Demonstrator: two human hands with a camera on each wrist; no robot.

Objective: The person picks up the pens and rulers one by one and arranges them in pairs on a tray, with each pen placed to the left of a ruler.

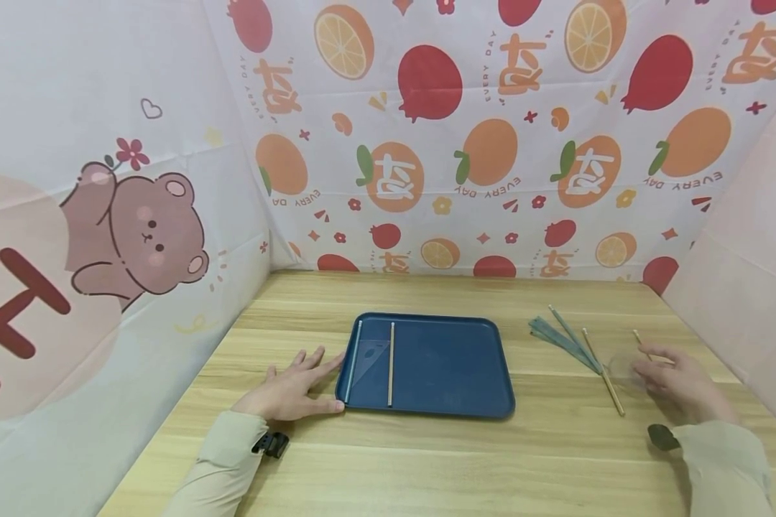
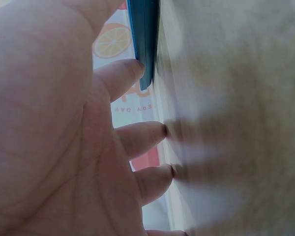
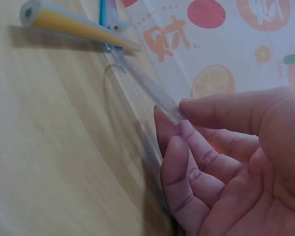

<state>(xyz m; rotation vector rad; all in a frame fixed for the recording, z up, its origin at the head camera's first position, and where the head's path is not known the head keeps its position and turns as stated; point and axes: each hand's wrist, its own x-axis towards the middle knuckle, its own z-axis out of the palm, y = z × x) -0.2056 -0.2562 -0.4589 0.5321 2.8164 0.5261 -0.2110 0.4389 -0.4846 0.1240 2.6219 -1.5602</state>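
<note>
My left hand [image 1: 291, 388] lies with its fingers spread at the left edge of the blue tray [image 1: 446, 413]; its thumb and index finger touch the rim. Two pencils lie upright in view inside the tray: a blue-green pencil [image 1: 353, 362] along the left side and a wooden-coloured pencil [image 1: 391, 366]. Between them is a clear set square [image 1: 367, 359]. On the right of the table, my right hand [image 1: 679, 380] pinches a clear plastic piece [image 3: 155, 93] between thumb and fingers. In the head view that piece is blurred, its full shape unclear.
Left of my right hand lie teal flat strips [image 1: 559, 341], a blue-green pencil [image 1: 569, 327] and a wooden-coloured pencil [image 1: 611, 388]. Another pencil [image 1: 638, 337] pokes out behind the right hand. Printed cloth [image 1: 427, 143] hangs behind and beside the wooden table [image 1: 427, 467].
</note>
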